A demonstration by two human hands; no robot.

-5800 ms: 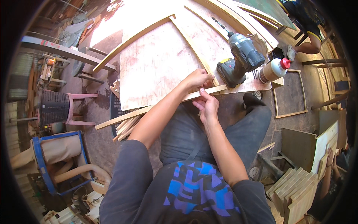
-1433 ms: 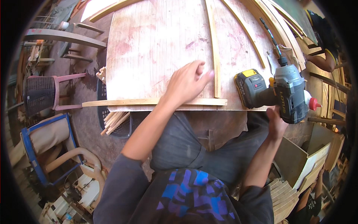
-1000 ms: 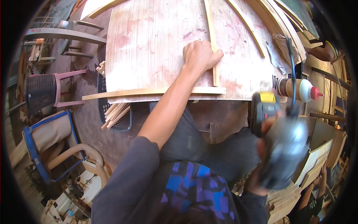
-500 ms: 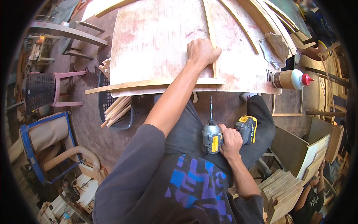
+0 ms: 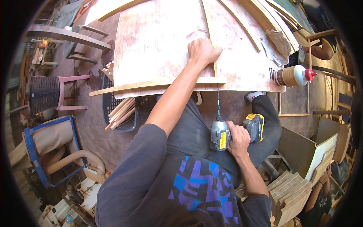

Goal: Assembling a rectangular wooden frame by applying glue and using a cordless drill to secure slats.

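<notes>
My left hand (image 5: 204, 52) is closed round a narrow wooden strip (image 5: 209, 19) that runs away from me over the pale tabletop (image 5: 151, 49). Along the table's near edge lies a second wooden strip (image 5: 151, 85), crosswise, its left end jutting past the table; the first strip's near end meets it. My right hand (image 5: 239, 139) grips a cordless drill (image 5: 220, 135) with a yellow and black battery, low over my lap. Its long thin bit (image 5: 218, 104) points away from me, with the tip at the crosswise strip's front edge; whether it touches cannot be made out.
On the table's right stand a glue bottle (image 5: 296, 75) with a red cap, several dark screws (image 5: 271, 73), a crumpled cloth (image 5: 279, 43) and more wooden strips (image 5: 242, 26). Below the left edge sits a basket (image 5: 128, 125) of sticks. Other people are at the far right.
The drill in my right hand has moved forward and slightly right, bringing its bit tip up to the crosswise strip. My left hand keeps its hold on the other strip.
</notes>
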